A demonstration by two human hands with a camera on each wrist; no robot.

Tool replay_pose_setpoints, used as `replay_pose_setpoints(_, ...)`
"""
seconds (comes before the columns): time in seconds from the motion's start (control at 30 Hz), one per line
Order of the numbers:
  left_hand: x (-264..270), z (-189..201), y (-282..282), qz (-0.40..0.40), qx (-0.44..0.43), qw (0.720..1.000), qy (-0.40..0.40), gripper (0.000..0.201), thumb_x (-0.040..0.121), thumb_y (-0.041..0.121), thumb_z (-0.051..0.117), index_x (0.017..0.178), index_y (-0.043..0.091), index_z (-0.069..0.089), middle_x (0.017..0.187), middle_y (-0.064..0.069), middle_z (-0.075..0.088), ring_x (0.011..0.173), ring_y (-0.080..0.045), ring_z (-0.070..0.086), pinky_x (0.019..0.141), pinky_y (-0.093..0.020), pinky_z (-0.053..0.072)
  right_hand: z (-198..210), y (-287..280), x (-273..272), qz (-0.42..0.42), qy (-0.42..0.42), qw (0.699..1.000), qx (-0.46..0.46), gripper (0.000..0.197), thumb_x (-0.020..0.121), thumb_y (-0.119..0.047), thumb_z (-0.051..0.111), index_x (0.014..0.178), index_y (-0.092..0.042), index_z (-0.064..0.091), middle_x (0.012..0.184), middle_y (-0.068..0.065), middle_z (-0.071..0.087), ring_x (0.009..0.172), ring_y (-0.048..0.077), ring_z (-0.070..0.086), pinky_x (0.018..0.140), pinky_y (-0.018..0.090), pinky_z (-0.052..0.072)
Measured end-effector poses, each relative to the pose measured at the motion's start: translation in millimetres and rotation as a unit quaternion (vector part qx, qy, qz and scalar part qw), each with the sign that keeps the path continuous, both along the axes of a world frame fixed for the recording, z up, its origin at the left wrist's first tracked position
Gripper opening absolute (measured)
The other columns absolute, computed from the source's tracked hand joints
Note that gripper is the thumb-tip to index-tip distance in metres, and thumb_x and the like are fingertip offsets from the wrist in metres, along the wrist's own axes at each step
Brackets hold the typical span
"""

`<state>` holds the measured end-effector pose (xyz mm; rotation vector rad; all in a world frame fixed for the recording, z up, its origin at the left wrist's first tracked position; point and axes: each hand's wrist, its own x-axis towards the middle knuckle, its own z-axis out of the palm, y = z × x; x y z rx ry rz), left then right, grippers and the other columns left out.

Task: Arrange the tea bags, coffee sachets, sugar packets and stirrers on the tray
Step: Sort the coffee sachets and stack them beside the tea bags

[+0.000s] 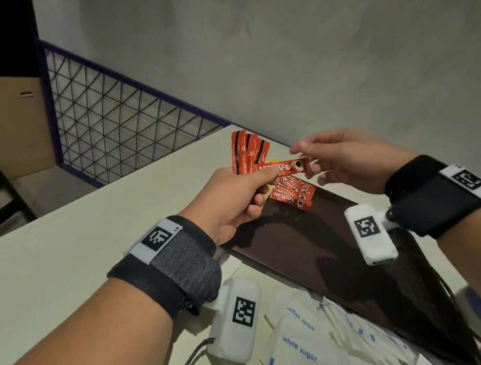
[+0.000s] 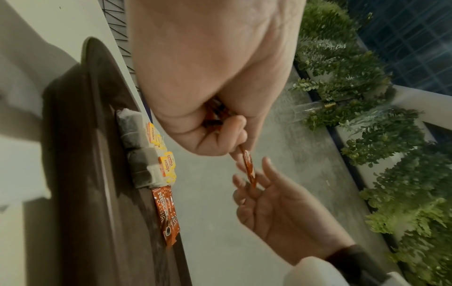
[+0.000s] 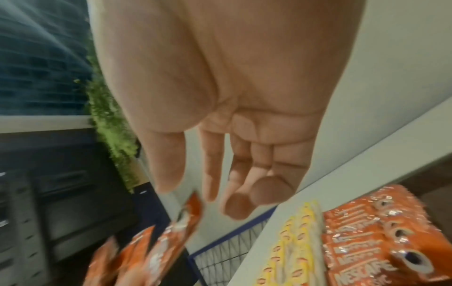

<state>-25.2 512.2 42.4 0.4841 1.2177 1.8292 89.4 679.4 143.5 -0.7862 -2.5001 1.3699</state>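
The left hand (image 1: 233, 193) is raised above the tabletop (image 1: 99, 231), its grip closed round a fan of red Nescafé coffee sachets (image 1: 248, 155) that spread upward from the fist. One sachet (image 1: 285, 167) juts out sideways from that bunch toward the right hand (image 1: 345, 159), which meets it at the far end; thumb and forefinger of the right hand look to be pinching the tip of the sachet, the other fingers loosely spread below it, though the right wrist view is too blurred to show the contact itself. In the left wrist view the same sachet (image 2: 249, 168) runs from the left fist (image 2: 208, 77) down into the fingers of the right hand (image 2: 281, 209). Under both hands lies the dark brown tray (image 1: 327, 255), and on its far end a neat row of coffee sachets (image 1: 294, 193) lies flat, printed side up. Beside that row, further along the tray's edge, sit the tea bags (image 2: 141, 147) with yellow tags, touching the sachet row at one end. White sugar packets (image 1: 309, 342) lie in a loose heap on the tabletop, off the tray, just beside its near edge and below the left wrist.
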Motion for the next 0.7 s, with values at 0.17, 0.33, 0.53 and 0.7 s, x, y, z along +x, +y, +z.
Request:
replay_pose_setpoints(0.17, 1.5, 1.1, -1.1, -0.003, -0.009, 1.0, 0.014, 0.036, 0.087, 0.026, 0.083, 0.112, 0.002, 0.071, 0.077, -0.003, 0.064, 0.054, -0.005, 0.051, 0.04, -0.015, 0.039, 11.4, -29.0, 2.3, 0.065, -0.07, 0.973, 0.208, 0.008, 0.089, -0.017, 0.076, 0.093, -0.011, 0.078, 0.089, 0.012, 0.077, 0.07, 0.011, 0.063, 0.053, 0.019, 0.051)
replay_pose_setpoints(0.33, -0.5, 2.2, -2.7, 0.007, 0.0, 1.0, 0.001, 0.033, 0.088, 0.023, 0.083, 0.109, 0.002, 0.07, 0.066, 0.001, 0.063, 0.052, -0.006, 0.05, 0.039, -0.015, 0.038, 6.1, -29.4, 6.9, 0.071, -0.101, 0.973, 0.198, 0.01, 0.087, -0.017, 0.078, 0.096, -0.013, 0.078, 0.088, 0.007, 0.078, 0.07, 0.011, 0.065, 0.054, 0.02, 0.05)
replay_pose_setpoints(0.53, 0.3, 4.6, -0.2, 0.04, -0.003, 0.999, -0.023, 0.023, 0.091, 0.027, 0.08, 0.093, 0.008, 0.067, 0.063, 0.001, 0.059, 0.05, -0.005, 0.049, 0.038, -0.016, 0.037, -2.9, 0.5, 2.8, 0.003, -0.121, 0.959, 0.257, 0.005, 0.085, -0.013, 0.081, 0.088, -0.015, 0.078, 0.082, 0.002, 0.078, 0.06, 0.0, 0.061, 0.053, 0.016, 0.045)
replay_pose_setpoints(0.7, -3.3, 7.9, -0.3, 0.059, 0.008, 0.997, -0.056, 0.019, 0.099, 0.024, 0.07, 0.087, 0.01, 0.063, 0.068, -0.003, 0.056, 0.053, -0.009, 0.051, 0.038, -0.016, 0.039, -38.4, 26.5, -0.3, -0.017, -0.215, 0.937, 0.276, 0.007, 0.08, -0.017, 0.085, 0.083, -0.017, 0.078, 0.082, 0.006, 0.078, 0.07, 0.019, 0.067, 0.066, 0.029, 0.054)
